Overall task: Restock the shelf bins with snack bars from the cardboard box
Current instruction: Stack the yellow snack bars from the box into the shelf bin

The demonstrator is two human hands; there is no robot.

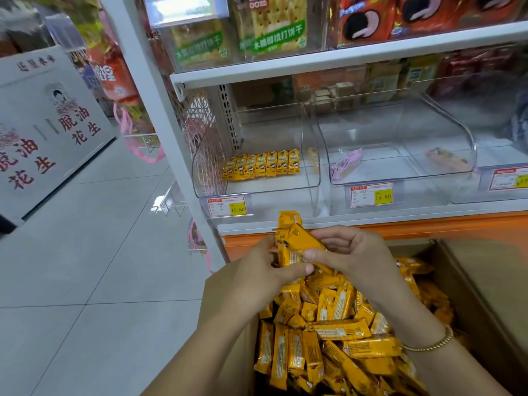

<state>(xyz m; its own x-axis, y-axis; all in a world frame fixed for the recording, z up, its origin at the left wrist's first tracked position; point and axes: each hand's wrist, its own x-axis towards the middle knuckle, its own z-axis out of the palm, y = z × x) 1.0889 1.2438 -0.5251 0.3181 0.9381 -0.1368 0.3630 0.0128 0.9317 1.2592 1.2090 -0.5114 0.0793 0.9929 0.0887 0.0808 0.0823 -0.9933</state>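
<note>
Position: both hands meet at the centre of the frame, over the near left corner of the cardboard box (485,281). The left hand (257,272) grips a small bundle of held bars (294,238) from the lower left, thumb laid across the wrappers. The right hand (354,252) closes on the same bundle from the right, fingers curled. Neither hand is free.

Key relation: the left bin (285,187) lies directly above the bundle in the frame, on the shelf behind the box. The bundle's long axis runs near vertical in the frame, its top end pointing at the bin mouth. The row of bars (263,164) already inside lies side by side, long axes running front to back, so the bundle appears roughly aligned. Both hands are about equally near. In my judgement the left hand, which has the fuller grip, is better placed to carry.

Materials: the bars are slim oblongs in glossy yellow film with crimped ends, likely slippery. The bin is clear, rigid plastic with a low, curved front lip. The box is matt brown card, heaped with loose bars (328,335). The middle bin (371,181) holds one pink bar (346,164).
</note>
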